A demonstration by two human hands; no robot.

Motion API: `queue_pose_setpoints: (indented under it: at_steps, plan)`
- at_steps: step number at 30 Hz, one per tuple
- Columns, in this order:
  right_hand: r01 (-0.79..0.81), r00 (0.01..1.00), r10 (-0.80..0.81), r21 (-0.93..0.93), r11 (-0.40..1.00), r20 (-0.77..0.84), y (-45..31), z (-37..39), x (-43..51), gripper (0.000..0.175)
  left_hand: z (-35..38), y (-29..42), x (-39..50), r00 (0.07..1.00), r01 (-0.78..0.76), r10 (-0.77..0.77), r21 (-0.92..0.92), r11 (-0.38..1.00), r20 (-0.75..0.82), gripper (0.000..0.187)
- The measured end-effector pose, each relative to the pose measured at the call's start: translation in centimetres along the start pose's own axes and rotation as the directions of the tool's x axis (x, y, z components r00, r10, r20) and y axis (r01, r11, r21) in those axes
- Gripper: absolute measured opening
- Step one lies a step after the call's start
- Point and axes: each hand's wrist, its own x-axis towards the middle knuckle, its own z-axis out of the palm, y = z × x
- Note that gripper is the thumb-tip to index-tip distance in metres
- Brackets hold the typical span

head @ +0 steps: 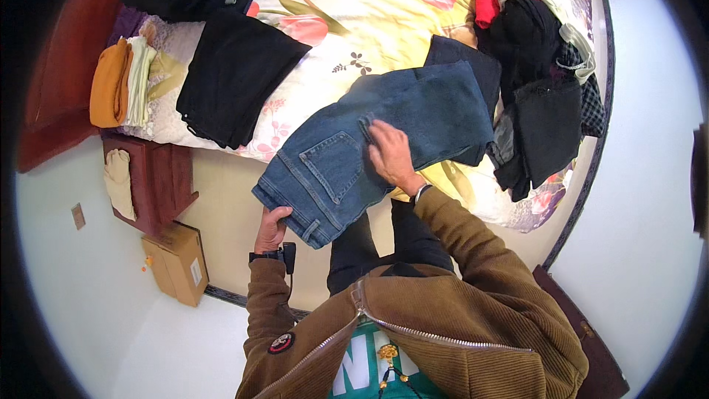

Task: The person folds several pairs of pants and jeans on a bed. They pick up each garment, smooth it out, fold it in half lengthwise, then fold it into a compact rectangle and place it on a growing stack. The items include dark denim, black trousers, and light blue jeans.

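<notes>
A pair of blue denim jeans, doubled lengthwise with a back pocket facing up, stretches from the bed's near edge out over my legs. My left hand grips the waistband, thumb on top and the other fingers hidden beneath. On the upper leg, just beyond the pocket, rests my right hand, its fingers against the cloth at a small raised fold. Under the far end of the jeans lies a dark folded garment, partly covered.
Black folded trousers lie to the left on the floral bedspread. Beside them are orange and pale folded clothes. A heap of dark clothes lines the right side. A wooden nightstand and cardboard box stand at left.
</notes>
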Motion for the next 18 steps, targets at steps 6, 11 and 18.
queue_pose_setpoints:
  at_steps: [6,11,18]
  plan:
    - [-0.001,1.000,0.002,-0.169,0.986,0.005,2.8,1.6,-0.6,0.073,1.2,-0.9,0.0,0.990,-0.045,0.042,-0.021,0.999,-0.133,0.058]
    - [-0.135,0.986,0.134,-0.002,0.991,-0.103,3.5,1.0,0.5,0.064,1.0,-0.2,-0.5,0.986,0.001,-0.028,-0.161,0.987,-0.165,0.051]
    - [-0.347,0.891,0.432,0.406,0.846,-0.140,6.7,-16.2,0.9,0.064,1.4,0.7,-2.3,0.990,-0.009,-0.017,-0.179,0.984,-0.138,0.052]
